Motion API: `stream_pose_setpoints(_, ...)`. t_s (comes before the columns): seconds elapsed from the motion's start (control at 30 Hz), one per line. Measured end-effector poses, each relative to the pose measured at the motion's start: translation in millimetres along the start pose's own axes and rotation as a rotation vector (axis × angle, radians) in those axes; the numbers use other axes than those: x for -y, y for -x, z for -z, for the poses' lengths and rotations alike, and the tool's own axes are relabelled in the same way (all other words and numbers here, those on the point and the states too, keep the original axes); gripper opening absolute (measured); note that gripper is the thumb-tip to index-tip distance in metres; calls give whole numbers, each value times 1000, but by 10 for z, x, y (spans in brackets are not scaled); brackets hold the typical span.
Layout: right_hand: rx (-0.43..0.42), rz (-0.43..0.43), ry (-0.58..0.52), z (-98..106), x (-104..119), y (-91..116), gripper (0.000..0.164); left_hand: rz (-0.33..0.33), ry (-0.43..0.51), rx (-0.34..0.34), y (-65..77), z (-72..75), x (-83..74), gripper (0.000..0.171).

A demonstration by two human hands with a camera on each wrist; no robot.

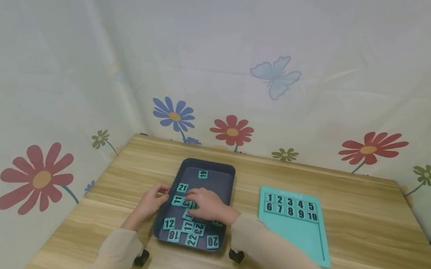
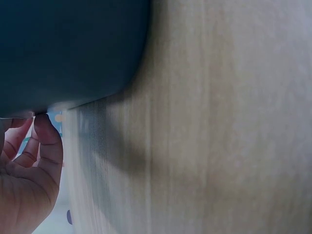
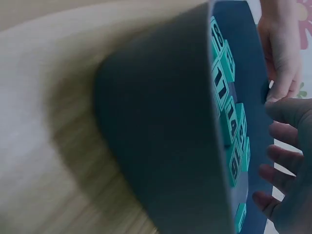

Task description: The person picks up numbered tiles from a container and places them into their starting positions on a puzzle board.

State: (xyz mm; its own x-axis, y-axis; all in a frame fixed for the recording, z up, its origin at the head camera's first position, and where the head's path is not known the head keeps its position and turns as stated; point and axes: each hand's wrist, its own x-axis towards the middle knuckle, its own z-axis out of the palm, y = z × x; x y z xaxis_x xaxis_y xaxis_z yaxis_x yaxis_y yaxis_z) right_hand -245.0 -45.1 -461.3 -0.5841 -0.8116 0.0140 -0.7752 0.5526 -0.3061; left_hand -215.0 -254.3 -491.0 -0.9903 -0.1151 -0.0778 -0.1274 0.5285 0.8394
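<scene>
A dark tray [image 1: 224, 180] holds several loose turquoise number tiles, among them 19 [image 1: 203, 174], 21 [image 1: 182, 187], 12 [image 1: 169, 223] and 20 [image 1: 212, 242]. At the tray's left side, my left hand [image 1: 149, 203] pinches the rim with fingertips and thumb. My right hand [image 1: 207, 204] hovers over the middle of the tray, palm down, its fingers spread and loosely bent above the tiles. Part of the tile group is hidden under it. In the right wrist view, tile 17 [image 3: 220, 84] and tile 14 [image 3: 231, 121] show past the tray wall, with nothing held by the fingers.
Right of the tray lies a turquoise board [image 1: 288, 230] with tiles 1 to 10 set in two rows at its top. My right forearm crosses near its left edge. The wooden table [image 1: 364, 233] ends at a flowered cloth backdrop [image 1: 221, 66].
</scene>
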Motion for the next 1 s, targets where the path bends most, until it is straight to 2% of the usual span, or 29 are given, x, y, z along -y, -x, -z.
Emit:
stream_pose_setpoints(0.2, 111, 46, 116, -32, 79, -137, 46, -19, 11, 15, -14, 0, -2, 28)
stream_pose_setpoints(0.37, 198, 26, 124, -58, 123, -186, 46, -3, 12, 26, -25, -6, -10, 29)
stream_pose_setpoints(0.47, 218, -2, 111, -71, 111, -185, 46, 1, 17, 23, -27, -10, -10, 29)
stream_pose_setpoints(0.83, 133, -98, 113, -56, -50, -87, 42, -6, -3, 1, -36, -16, 22, 27)
stream_pose_setpoints(1.0, 95, -109, 144, -34, -105, -22, 37, -9, -6, 5, -21, 0, 14, 27)
